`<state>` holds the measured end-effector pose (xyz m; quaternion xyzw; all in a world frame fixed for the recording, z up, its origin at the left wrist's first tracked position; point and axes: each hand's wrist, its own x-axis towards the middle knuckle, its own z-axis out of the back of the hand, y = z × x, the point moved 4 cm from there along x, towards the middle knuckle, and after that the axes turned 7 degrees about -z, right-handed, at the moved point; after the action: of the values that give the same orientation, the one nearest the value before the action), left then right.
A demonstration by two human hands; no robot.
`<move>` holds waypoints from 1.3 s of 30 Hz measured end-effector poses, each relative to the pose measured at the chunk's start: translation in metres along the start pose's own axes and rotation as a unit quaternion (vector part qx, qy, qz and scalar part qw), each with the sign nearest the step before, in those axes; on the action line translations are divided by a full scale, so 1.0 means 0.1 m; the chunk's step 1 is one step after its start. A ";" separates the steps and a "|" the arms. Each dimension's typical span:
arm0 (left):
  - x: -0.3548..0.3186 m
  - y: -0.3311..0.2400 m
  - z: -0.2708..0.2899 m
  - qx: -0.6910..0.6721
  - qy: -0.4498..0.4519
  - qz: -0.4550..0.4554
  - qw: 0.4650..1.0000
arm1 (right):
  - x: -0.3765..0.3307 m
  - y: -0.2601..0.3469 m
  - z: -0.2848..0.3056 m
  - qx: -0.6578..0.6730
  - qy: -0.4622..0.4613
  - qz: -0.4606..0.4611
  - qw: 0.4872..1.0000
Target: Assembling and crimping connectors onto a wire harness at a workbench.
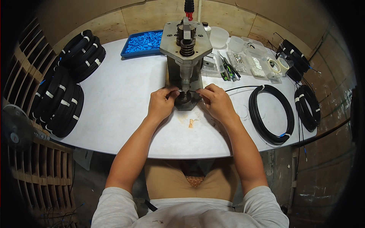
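A metal bench press stands in front of me, its ram coming down onto a small dark base. My left hand is closed in a pinch at the left side of the ram; what its fingertips hold is too small to make out. On the other side my right hand pinches a black cable close to its end. That cable runs right to a black cable coil lying on the table, tied with white bands. Between both hands, the cable's tip at the ram is mostly hidden.
Stacked black coils stand at the left and right edges. Behind the press sits a blue tray of small blue parts. Green-handled pliers, clear plastic boxes and tape rolls lie back right. A small tan scrap lies before the press.
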<state>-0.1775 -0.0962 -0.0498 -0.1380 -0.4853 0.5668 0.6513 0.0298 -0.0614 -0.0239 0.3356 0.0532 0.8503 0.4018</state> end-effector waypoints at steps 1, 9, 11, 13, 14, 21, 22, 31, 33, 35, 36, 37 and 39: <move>0.00 0.00 0.00 -0.002 0.000 0.002 1.000 | 0.00 0.00 0.01 0.003 -0.007 0.008 1.000; 0.00 -0.02 0.01 0.008 0.003 -0.003 1.000 | 0.00 0.00 0.01 0.005 0.003 0.001 1.000; 0.00 -0.01 0.01 0.005 0.001 -0.003 1.000 | 0.01 0.01 0.01 0.002 0.005 -0.003 1.000; 0.00 0.00 0.00 0.005 -0.002 -0.011 1.000 | 0.01 0.01 0.01 0.008 -0.007 -0.003 1.000; 0.00 0.00 0.01 0.005 -0.002 -0.011 1.000 | 0.01 0.01 0.01 0.008 -0.007 -0.003 1.000; -0.01 -0.01 0.00 0.000 0.002 0.002 1.000 | 0.01 0.01 0.01 0.005 -0.002 0.001 1.000; -0.01 0.00 0.00 0.001 0.000 0.002 1.000 | 0.01 0.01 0.01 0.007 -0.003 -0.001 1.000; -0.02 -0.04 0.00 -0.024 -0.016 0.009 1.000 | 0.01 0.00 0.00 0.017 -0.001 -0.012 1.000; -0.01 -0.06 0.01 -0.027 -0.015 0.015 0.999 | 0.00 -0.01 0.00 0.017 -0.002 -0.011 1.000; -0.01 -0.05 0.01 -0.029 -0.015 0.020 0.999 | 0.00 -0.01 0.00 0.018 -0.003 -0.010 1.000; -0.01 -0.04 0.01 -0.027 -0.010 0.016 0.999 | 0.00 -0.01 -0.01 0.019 -0.003 -0.010 1.000; -0.01 -0.03 0.00 -0.025 -0.005 0.012 1.000 | 0.01 -0.01 -0.01 0.020 -0.003 -0.011 1.000; -0.01 -0.02 0.00 -0.026 -0.008 0.009 1.000 | 0.01 -0.01 0.00 0.017 -0.005 -0.004 1.000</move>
<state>-0.1766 -0.0981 -0.0492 -0.1547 -0.5036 0.5605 0.6389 0.0299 -0.0601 -0.0241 0.3465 0.0667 0.8458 0.4001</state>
